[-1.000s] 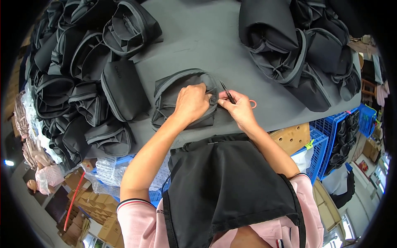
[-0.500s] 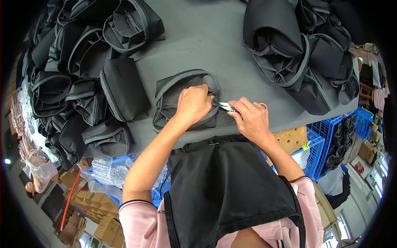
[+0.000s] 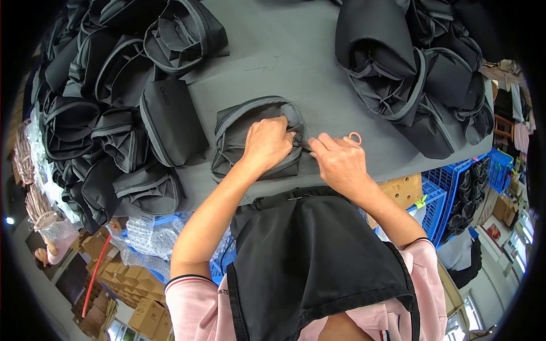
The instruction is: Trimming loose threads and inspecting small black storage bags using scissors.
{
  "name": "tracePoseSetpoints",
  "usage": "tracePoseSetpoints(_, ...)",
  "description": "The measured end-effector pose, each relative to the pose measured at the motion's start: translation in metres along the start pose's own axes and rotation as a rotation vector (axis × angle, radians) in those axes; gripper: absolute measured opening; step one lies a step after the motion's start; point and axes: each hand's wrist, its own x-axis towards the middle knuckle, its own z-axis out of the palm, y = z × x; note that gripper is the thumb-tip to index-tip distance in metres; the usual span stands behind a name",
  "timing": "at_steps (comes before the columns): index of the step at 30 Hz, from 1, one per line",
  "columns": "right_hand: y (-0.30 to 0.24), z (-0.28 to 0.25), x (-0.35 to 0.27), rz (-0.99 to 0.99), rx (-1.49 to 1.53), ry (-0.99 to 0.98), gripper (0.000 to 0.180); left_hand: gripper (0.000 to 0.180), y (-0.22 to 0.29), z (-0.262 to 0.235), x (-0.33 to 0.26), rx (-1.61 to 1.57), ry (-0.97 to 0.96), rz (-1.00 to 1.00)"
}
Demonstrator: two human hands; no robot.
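Dark fabric pouch (image 3: 234,126), boxy; left hand (image 3: 268,142) pinches curved rim (image 3: 296,122); right hand (image 3: 341,162) grips orange-ringed snips (image 3: 360,137).

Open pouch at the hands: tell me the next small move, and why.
I'd probably ease the right hand slightly left, bringing the snips to the right rim of the open pouch. The left hand reaches into the opening at that side, and the right hand is close by, the snips' pink ring handle showing. Their blades can't be made out, so go slowly.
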Motion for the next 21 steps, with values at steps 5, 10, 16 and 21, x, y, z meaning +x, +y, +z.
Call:
tracePoseSetpoints(5,-0.001,0.001,0.001,0.015,0.009,-0.008,0.021,0.021,-0.001,0.0,0.001,0.003,0.01,0.017)
tracePoseSetpoints(10,0.003,-0.007,-0.005,0.154,0.308,0.13,0.021,0.021,-0.001,0.001,-0.001,-0.004,0.008,-0.001)
tracePoseSetpoints(16,0.015,0.014,0.02,0.661,1.076,0.037,0.032,0.022,0.003,0.006,-0.009,0.008,-0.127,0.06)
tracePoseSetpoints(21,0.012,0.022,0.042,0.674,1.087,-0.119,0.037,0.024,0.004,-0.005,-0.012,-0.009,-0.216,0.009)
